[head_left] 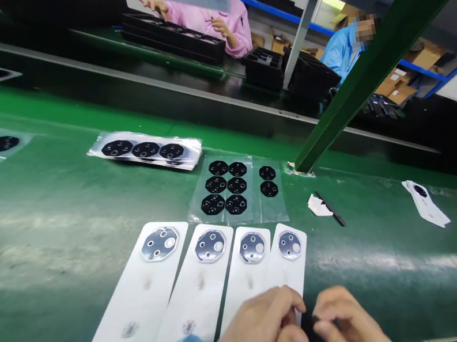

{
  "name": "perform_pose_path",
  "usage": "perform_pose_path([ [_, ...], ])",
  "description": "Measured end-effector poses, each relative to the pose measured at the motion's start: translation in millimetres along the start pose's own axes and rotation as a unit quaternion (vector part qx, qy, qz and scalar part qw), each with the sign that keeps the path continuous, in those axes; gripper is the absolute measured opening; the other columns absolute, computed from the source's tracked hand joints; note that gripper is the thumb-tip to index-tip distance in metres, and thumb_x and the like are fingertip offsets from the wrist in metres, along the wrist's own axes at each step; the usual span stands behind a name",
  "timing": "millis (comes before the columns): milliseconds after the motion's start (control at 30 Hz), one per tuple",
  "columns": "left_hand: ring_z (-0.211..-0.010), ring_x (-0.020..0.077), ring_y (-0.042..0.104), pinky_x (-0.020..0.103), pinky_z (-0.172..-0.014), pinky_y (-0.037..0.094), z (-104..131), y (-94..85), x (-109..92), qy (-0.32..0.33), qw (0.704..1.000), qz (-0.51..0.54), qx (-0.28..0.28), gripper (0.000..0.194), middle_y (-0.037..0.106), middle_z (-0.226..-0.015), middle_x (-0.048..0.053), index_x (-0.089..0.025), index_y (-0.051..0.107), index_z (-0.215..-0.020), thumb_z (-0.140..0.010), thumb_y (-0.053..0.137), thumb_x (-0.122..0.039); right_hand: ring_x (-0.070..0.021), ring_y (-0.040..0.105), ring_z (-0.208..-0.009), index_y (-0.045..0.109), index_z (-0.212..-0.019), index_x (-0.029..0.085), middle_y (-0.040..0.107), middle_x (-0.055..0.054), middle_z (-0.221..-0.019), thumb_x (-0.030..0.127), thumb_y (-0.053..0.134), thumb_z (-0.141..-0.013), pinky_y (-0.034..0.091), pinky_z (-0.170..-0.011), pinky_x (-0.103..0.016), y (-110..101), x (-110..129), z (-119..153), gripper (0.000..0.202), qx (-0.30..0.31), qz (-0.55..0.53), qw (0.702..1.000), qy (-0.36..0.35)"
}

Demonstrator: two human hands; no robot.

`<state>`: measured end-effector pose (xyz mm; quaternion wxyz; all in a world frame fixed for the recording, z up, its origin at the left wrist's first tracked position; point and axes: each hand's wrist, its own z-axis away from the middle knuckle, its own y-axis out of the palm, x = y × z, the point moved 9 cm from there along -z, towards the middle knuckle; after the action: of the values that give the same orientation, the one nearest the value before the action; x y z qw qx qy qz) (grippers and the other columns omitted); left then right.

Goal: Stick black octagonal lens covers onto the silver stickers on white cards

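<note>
Several white panels with octagonal silver plates lie side by side; the rightmost panel (286, 269) is partly behind my left hand (266, 328). My left hand hovers over the lower ends of the panels, fingers curled, thumb and fingertips apart, nothing seen between them. Just right of it, my right hand (350, 320) pinches a small dark thing (315, 319) too small to name. Beyond the panels, black octagonal discs lie on a clear plastic sheet (253, 190).
A white packet with black discs (145, 160) lies further back. A black pen (331, 209) and crumpled white paper (318, 206) are right of the discs. A green post (368, 63) slants over the green bench (377, 251). Two people work beyond the bench.
</note>
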<state>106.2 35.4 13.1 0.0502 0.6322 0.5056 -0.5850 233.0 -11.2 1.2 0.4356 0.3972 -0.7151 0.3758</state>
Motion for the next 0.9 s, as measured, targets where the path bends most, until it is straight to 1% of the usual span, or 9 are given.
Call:
perform_pose_path([
  [67,-0.089,0.0166,0.061,0.028,-0.08,0.047,-2.5,6.6,-3.3,0.09,0.981,-0.169,0.017,0.014,0.066,-0.092,0.004,-0.015,0.053,-0.094,-0.094,0.04,-0.019,-0.0155,0.058,-0.067,0.064,-0.071,0.022,0.06,-0.002,-0.071,0.031,0.069,-0.079,0.048,-0.059,-0.025,-19.7,-13.1,-14.9,0.014,-0.019,0.037,0.998,0.057],
  [167,-0.116,0.0228,0.053,0.037,-0.102,0.035,-1.0,21.9,1.7,0.166,0.917,-0.361,0.023,0.02,0.062,-0.118,0.009,-0.009,0.057,-0.107,-0.09,0.047,-0.013,-0.0143,0.059,-0.06,0.065,-0.073,0.019,0.063,-0.003,-0.073,0.035,0.07,-0.076,0.051,-0.056,-0.025,-35.0,-40.8,-31.3,0.017,-0.001,0.067,0.986,0.155],
  [233,-0.117,0.0222,0.053,0.035,-0.104,0.032,-0.3,31.0,6.0,0.17,0.892,-0.417,0.031,0.026,0.061,-0.121,0.01,-0.007,0.056,-0.114,-0.091,0.047,-0.017,-0.0156,0.062,-0.06,0.066,-0.077,0.018,0.065,-0.003,-0.071,0.038,0.071,-0.074,0.054,-0.06,-0.027,-31.9,-59.2,-35.9,0.022,0.027,0.058,0.975,0.213],
  [333,-0.114,0.0228,0.056,0.036,-0.098,0.035,0.0,38.7,2.7,0.165,0.874,-0.456,0.021,0.03,0.062,-0.121,0.013,-0.004,0.056,-0.116,-0.093,0.042,-0.018,-0.0189,0.066,-0.069,0.065,-0.083,0.016,0.068,-0.005,-0.073,0.04,0.071,-0.073,0.056,-0.07,-0.031,-14.5,-75.9,-38.3,0.026,0.072,0.034,0.962,0.261],
  [400,-0.113,0.0234,0.057,0.037,-0.097,0.036,-0.6,41.2,-0.4,0.155,0.867,-0.474,0.009,0.032,0.061,-0.122,0.015,-0.003,0.056,-0.117,-0.093,0.04,-0.018,-0.0191,0.066,-0.073,0.064,-0.085,0.017,0.068,-0.006,-0.081,0.038,0.067,-0.077,0.055,-0.07,-0.031,-1.0,-75.0,-43.0,0.023,0.102,0.047,0.965,0.238],
  [500,-0.113,0.0238,0.057,0.038,-0.096,0.036,-0.4,45.7,-1.3,0.149,0.861,-0.486,0.01,0.034,0.061,-0.123,0.016,-0.003,0.056,-0.118,-0.094,0.04,-0.02,-0.0191,0.062,-0.083,0.064,-0.083,0.018,0.061,-0.007,-0.094,0.029,0.06,-0.084,0.053,-0.072,-0.031,15.0,-55.9,-55.0,0.012,0.141,0.136,0.974,0.111],
  [600,-0.112,0.0252,0.057,0.039,-0.093,0.037,1.3,49.1,0.3,0.157,0.862,-0.481,0.017,0.034,0.06,-0.123,0.016,-0.003,0.056,-0.118,-0.093,0.043,-0.022,-0.0192,0.057,-0.086,0.064,-0.082,0.019,0.052,-0.007,-0.097,0.023,0.055,-0.087,0.05,-0.075,-0.034,22.0,-39.0,-60.7,0.011,0.143,0.221,0.965,0.009],
  [700,-0.109,0.0252,0.059,0.039,-0.091,0.039,2.9,48.9,-0.2,0.172,0.866,-0.469,0.013,0.032,0.061,-0.12,0.017,-0.003,0.057,-0.114,-0.091,0.044,-0.021,-0.0187,0.055,-0.083,0.064,-0.083,0.02,0.049,-0.007,-0.096,0.021,0.052,-0.089,0.049,-0.073,-0.034,25.0,-33.5,-59.7,0.013,0.145,0.25,0.957,-0.02],
  [900,-0.106,0.024,0.061,0.035,-0.09,0.043,2.2,42.2,-1.4,0.166,0.865,-0.474,0.009,0.028,0.065,-0.116,0.012,-0.008,0.062,-0.108,-0.088,0.046,-0.019,-0.018,0.05,-0.08,0.063,-0.082,0.021,0.045,-0.004,-0.089,0.021,0.049,-0.091,0.044,-0.069,-0.033,31.4,-36.3,-54.8,0.016,0.158,0.275,0.948,-0.004],
])
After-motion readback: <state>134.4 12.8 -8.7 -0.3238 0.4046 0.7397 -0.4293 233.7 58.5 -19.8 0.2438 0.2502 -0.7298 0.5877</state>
